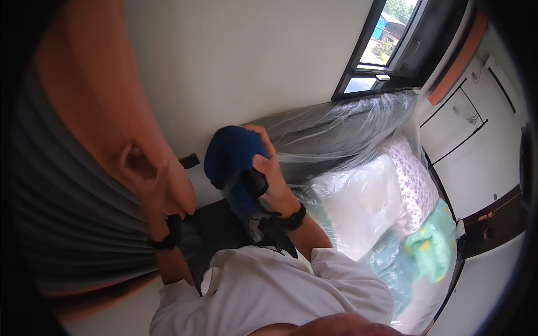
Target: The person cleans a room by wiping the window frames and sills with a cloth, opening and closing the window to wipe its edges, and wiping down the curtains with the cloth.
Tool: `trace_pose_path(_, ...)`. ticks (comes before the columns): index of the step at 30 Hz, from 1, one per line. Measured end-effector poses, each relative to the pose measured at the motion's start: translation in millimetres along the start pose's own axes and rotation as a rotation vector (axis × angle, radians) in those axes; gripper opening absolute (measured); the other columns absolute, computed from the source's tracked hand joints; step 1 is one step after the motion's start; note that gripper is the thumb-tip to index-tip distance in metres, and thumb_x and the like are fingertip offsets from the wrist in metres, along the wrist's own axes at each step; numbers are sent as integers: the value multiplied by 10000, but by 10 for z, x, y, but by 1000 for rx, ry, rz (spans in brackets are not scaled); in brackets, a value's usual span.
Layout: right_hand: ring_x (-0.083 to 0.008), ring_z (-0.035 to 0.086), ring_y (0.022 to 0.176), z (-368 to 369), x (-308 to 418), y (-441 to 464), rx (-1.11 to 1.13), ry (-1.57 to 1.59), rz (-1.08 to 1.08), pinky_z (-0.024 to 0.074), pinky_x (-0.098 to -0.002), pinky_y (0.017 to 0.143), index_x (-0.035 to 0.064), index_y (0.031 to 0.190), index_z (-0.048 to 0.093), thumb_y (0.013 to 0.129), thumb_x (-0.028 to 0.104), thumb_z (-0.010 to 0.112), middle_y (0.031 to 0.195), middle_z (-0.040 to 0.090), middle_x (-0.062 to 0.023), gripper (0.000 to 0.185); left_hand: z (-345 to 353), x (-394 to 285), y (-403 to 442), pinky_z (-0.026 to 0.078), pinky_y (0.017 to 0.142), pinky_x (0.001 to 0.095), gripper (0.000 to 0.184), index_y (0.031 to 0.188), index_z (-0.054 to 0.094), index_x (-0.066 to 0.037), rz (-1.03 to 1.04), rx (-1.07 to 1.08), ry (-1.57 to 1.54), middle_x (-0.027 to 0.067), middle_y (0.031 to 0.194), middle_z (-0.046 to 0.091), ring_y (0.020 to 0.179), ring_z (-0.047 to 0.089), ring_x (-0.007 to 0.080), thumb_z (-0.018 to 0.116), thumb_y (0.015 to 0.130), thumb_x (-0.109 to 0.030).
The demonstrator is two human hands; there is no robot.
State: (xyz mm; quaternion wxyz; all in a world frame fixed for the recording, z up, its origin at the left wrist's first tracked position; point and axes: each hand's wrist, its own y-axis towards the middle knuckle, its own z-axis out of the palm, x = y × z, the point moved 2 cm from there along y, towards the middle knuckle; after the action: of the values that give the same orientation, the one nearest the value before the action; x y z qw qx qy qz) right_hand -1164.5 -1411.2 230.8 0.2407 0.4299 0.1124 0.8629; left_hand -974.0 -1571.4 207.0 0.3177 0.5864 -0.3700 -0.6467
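Note:
In the head view my right hand is closed around a fuzzy dark-blue cloth item with a black part; its exact kind I cannot make out. My left hand is in front of the orange curtain, fingers curved and thumb apart, with nothing visible in it. Whether it touches the fabric is unclear. Each wrist wears a black band, and a dark cable-like thing hangs by the right one.
Grey pleated curtain hangs at the left. At the right are plastic-wrapped bedding, a flowered pillow and a green quilt. A grey plastic-covered panel stands below the open window.

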Motion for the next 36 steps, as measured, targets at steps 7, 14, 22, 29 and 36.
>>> trace_pose_path(7, -202, 588, 1105, -294, 57, -311, -50, -345, -55, 459, -332, 967, 8, 1358, 478, 648, 303, 897, 1211, 593, -108, 876, 698, 529, -64, 464, 945, 353, 544, 1396, 337, -13, -501, 325, -19, 173, 1232, 529, 1101, 550, 253, 601, 924, -74)
trace_pose_path(14, -188, 642, 965, -263, 156, -228, -126, -315, -36, 505, -319, 887, -20, 1221, 554, 670, 198, 878, 1079, 657, -114, 676, 1365, 280, -247, 439, 1004, 395, 649, 1473, 311, -9, -472, 657, -308, 203, 1390, 490, 1244, 520, 292, 633, 926, -143)
trace_pose_path(22, -269, 670, 948, 724, 348, 1194, 217, -939, -601, 544, -368, 847, 11, 1147, 580, 702, 291, 875, 1043, 667, -158, 603, 419, -129, 415, 455, 1005, 388, 440, 1279, 576, -17, 10, 410, 147, 196, 1337, 518, 1228, 515, 372, 648, 845, -33)
trace_pose_path(29, -386, 652, 969, 204, -281, 2099, 96, -1425, -872, 558, -425, 812, 20, 1227, 541, 732, 300, 829, 1141, 608, -232, 637, 172, 225, 1017, 346, 1133, 427, 533, 1396, 482, -57, 435, 286, 675, 190, 1535, 306, 1419, 314, 353, 649, 891, -84)
trace_pose_path(36, -416, 630, 995, -519, -777, 1919, 359, -1961, -329, 545, -451, 848, 28, 1248, 543, 702, 251, 815, 1163, 599, -238, 650, 349, 141, 1892, 179, 1163, 575, 297, 1218, 637, -114, 703, 69, 885, 109, 1361, 564, 1339, 455, 283, 533, 948, -184)
